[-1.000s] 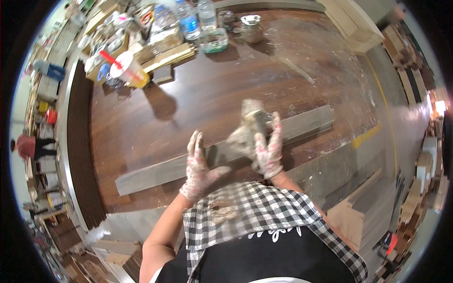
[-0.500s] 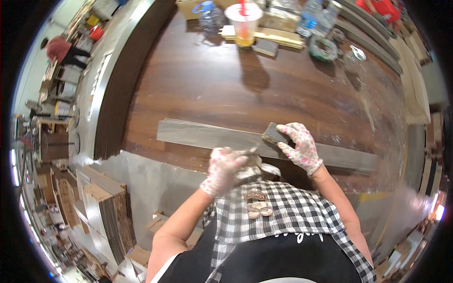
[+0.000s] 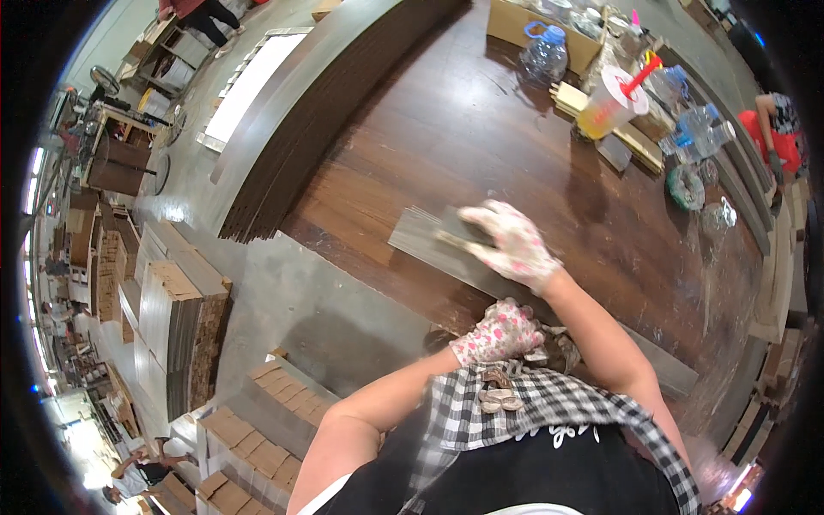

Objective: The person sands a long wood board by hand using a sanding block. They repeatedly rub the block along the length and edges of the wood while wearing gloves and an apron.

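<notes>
Pressing down on a small dark sanding block (image 3: 452, 230), the right hand (image 3: 512, 245), in a flower-print glove, has its fingers closed over the block's top near the far-left end of a long grey plank (image 3: 429, 245). The plank lies flat on a dark brown wooden table (image 3: 446, 129) and runs from just past the grip back under the forearm toward the person's right, where its other end shows at the table's near corner.

Just beyond the fingertips the plank ends in a cut edge; past it is bare tabletop, then the table's left rim, close by. Ahead of the grip the bare table surface runs well out.

Nearer the body, the left hand (image 3: 498, 333), gloved alike, is curled into a loose fist over a crumpled brownish rag (image 3: 560, 348) at the plank's near edge; how firmly it holds cannot be told.

Plank surface: matte grey, straight-sided, faint grain along its length.

Well beyond the grip, at the far rim: plastic cup (image 3: 611, 103) with red straw, water bottles (image 3: 545, 56), cardboard box (image 3: 524, 24).
</notes>
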Action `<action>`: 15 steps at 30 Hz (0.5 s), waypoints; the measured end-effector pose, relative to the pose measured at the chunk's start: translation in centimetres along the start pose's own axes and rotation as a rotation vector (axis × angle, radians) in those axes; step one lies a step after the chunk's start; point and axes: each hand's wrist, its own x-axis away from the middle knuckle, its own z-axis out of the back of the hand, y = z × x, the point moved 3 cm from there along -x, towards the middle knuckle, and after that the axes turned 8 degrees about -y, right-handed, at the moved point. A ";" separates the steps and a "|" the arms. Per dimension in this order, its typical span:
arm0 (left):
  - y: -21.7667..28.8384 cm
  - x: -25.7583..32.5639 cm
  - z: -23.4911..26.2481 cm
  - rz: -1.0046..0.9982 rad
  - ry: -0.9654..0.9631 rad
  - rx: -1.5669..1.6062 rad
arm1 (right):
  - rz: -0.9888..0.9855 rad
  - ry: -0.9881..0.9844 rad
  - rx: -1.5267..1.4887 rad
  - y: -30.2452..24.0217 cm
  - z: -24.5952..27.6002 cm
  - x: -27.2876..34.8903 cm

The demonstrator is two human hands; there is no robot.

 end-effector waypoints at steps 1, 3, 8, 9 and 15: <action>0.0 0.3 -0.6 0.046 0.141 -0.035 | -0.077 -0.042 -0.080 0.8 0.7 1.5; -0.3 -0.1 -1.6 0.067 0.114 0.008 | -0.101 -0.052 -0.060 0.7 0.8 1.7; -1.3 -0.8 -2.7 0.130 0.183 0.285 | -0.029 -0.045 0.054 -2.4 -1.8 -7.3; -1.6 -1.1 -3.0 0.178 0.183 0.401 | -0.059 -0.032 0.041 -2.3 -1.9 -9.1; -1.0 0.7 0.3 -0.033 0.250 0.193 | -0.071 -0.137 -0.025 -2.9 -0.3 -10.3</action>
